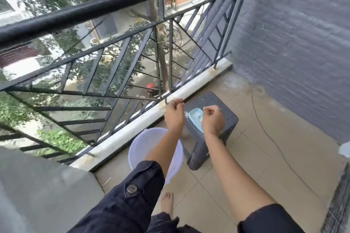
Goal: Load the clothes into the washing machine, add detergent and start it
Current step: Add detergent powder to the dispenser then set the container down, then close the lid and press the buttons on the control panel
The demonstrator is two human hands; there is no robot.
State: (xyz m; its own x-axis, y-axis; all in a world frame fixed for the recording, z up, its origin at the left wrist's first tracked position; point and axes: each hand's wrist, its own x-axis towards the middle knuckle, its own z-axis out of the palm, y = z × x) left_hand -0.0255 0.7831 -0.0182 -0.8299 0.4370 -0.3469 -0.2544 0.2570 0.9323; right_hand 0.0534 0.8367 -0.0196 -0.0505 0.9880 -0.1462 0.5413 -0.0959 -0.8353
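Both hands reach out in front of me over the balcony floor; my left hand (174,115) hangs above the gap between stool and kerb, fingers curled in with thumb and forefinger pinched, though I cannot tell whether anything lies between them; my right hand (213,119) hovers over the stool in a loose fist, a thin ring on one finger, and I cannot tell if it holds anything; the two hands are near each other but not touching. From large to small: the grey brick wall (303,43) fills my right side; the black metal railing (113,53) runs across the left and centre, with trees and a street below; the pale tiled floor (255,147) carries a thin dark cable (269,134); the white plastic bucket (140,149) stands under my left forearm, beside the kerb; the dark grey woven stool (212,138) stands just right of it; on its top lies a light blue dish (196,119), dusted with what looks like white powder, partly under my right hand; I see no washing machine or clothes.
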